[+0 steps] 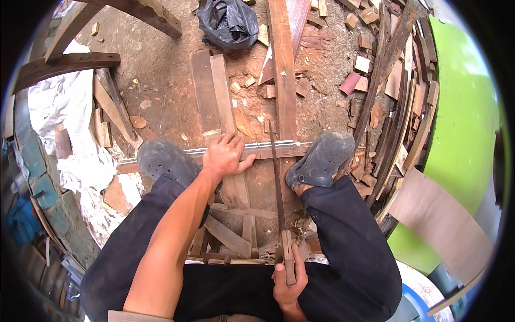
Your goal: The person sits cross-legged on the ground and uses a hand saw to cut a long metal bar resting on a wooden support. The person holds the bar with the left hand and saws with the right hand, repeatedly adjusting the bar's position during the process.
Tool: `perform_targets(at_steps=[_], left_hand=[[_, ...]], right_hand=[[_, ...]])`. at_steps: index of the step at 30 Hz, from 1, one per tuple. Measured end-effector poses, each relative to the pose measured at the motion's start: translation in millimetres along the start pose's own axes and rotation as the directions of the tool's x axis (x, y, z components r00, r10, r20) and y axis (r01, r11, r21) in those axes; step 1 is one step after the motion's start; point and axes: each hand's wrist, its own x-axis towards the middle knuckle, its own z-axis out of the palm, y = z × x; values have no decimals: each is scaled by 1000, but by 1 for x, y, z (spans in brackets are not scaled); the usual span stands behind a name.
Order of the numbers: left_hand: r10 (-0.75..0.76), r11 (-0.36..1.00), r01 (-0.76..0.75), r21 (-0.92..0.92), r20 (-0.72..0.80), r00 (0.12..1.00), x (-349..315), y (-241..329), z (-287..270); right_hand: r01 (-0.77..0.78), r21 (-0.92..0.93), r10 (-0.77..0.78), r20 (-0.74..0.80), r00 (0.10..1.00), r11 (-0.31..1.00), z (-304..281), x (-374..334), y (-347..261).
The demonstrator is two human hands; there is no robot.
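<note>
My left hand (pixel 224 155) presses down on a long wooden strip (pixel 257 150), fingers over its far edge and thumb on the near side. The strip lies crosswise over several planks and has pale, shiny lines along its top. In my right hand (pixel 289 287) is the wooden handle of a handsaw (pixel 278 188). Its thin dark blade points away from me and crosses the strip to the right of my left hand. Whether the teeth touch the wood, I cannot tell. My grey clogs, left (pixel 163 160) and right (pixel 322 158), are on the strip on either side.
A long upright-lying plank (pixel 283 70) runs away from me beyond the strip. Offcuts (pixel 351 21) and long timbers (pixel 394 48) are heaped at right, beside a green panel (pixel 461 107). A black plastic bag (pixel 228 24) sits far ahead; white cloth (pixel 64 118) and curved wooden legs (pixel 70 67) are at left.
</note>
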Motion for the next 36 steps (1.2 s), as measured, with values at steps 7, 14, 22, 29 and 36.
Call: perform_targets(at_steps=[7,14,22,29,36], left_hand=[[-29,999,29,-39,-3,1000,-2,3,1],[-26,999,27,-17,80,996,3,-1,-1],[-1,1000,1,-3,139,990,15,-6,-9],[47,999,-44,-18,237,970,43,-21,-28],[48,987,-61,149,90,995,62,-22,-3]], right_hand=[[-52,-23,54,61,997,998,2,4,-16],[69,-6,-69,31,997,998,3,9,-19],[45,22,-47,56,997,999,-7,6,-24],[149,26,-150,45,988,988,-11,3,-13],[67,70,-68,10,998,995,-15,0,-19]])
